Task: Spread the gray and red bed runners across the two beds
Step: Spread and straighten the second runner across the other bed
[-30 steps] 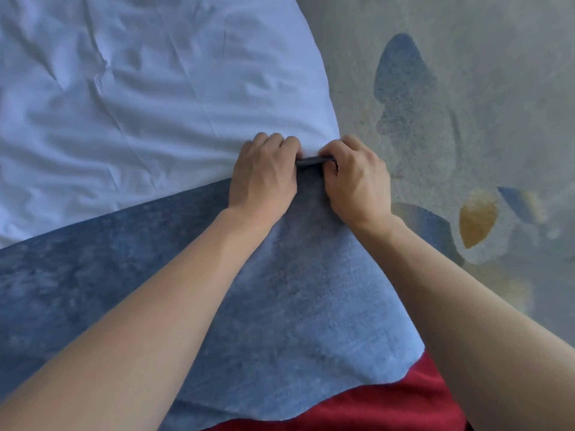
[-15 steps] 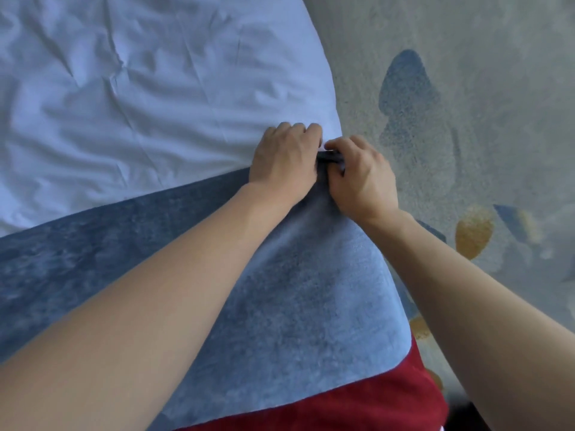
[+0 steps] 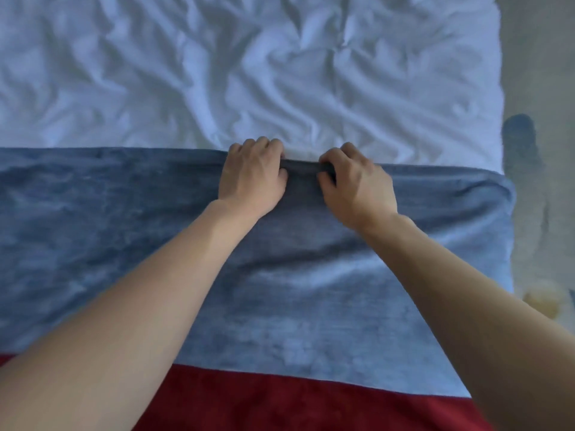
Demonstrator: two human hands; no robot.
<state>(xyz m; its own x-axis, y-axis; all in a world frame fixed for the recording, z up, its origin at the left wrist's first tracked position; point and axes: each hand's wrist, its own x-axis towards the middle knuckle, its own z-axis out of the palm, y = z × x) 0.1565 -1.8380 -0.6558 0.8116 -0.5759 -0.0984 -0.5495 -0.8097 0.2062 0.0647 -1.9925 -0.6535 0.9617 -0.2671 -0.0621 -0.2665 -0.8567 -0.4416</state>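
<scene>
On wrinkled sheet [image 3: 249, 73], plush gray runner [image 3: 124, 244]

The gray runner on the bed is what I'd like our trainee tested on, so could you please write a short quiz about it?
1. True or false: both hands grip the far edge of the gray runner.
2. Which lies nearest the camera? A) white sheet B) red runner C) carpet
3. Fill in: beyond the gray runner the bed shows a wrinkled ____ sheet.

Key:
1. True: the left hand and right hand bunch that edge between them.
2. B, the red runner.
3. White: the white sheet.
</scene>
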